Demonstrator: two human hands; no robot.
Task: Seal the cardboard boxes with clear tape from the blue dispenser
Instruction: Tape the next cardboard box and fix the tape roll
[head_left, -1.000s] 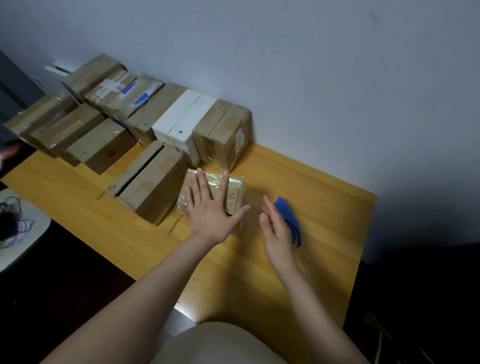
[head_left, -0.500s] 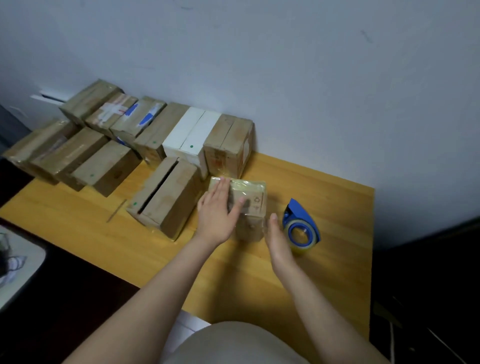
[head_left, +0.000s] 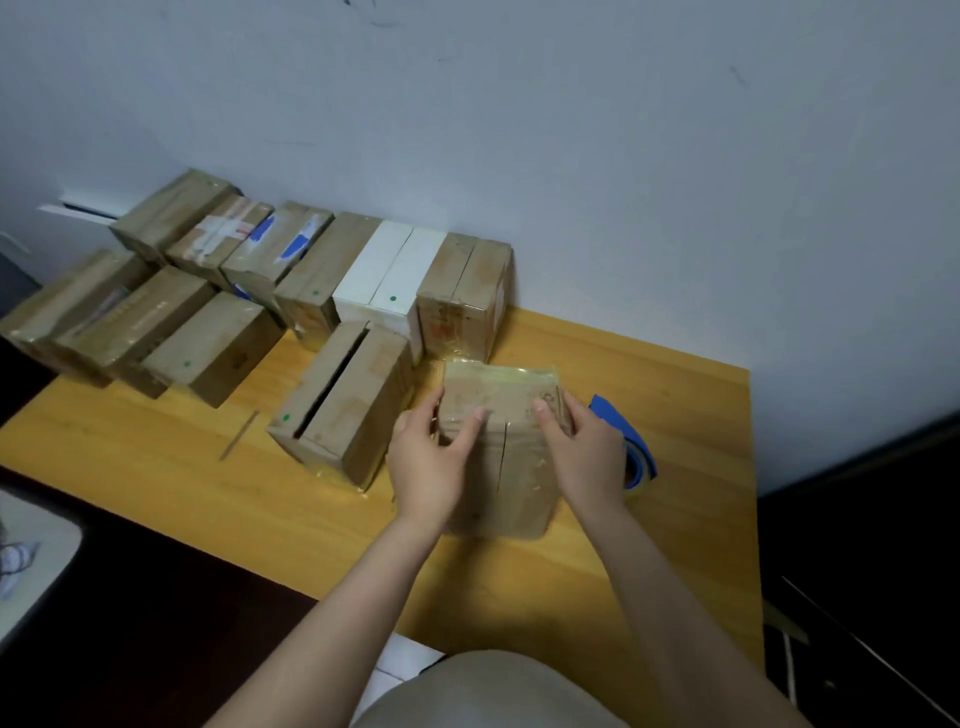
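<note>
The left hand and right hand each clasp a side of the small cardboard box, thumbs over its top, with the blue dispenser just beyond the right hand; squaring the flaps so the seam closes should let tape lie flat.

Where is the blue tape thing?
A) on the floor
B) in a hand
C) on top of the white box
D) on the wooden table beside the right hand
D: the blue tape dispenser sits on the yellow wooden table, partly hidden by the right hand, which grips the small tape-wrapped cardboard box together with the left hand.
</note>
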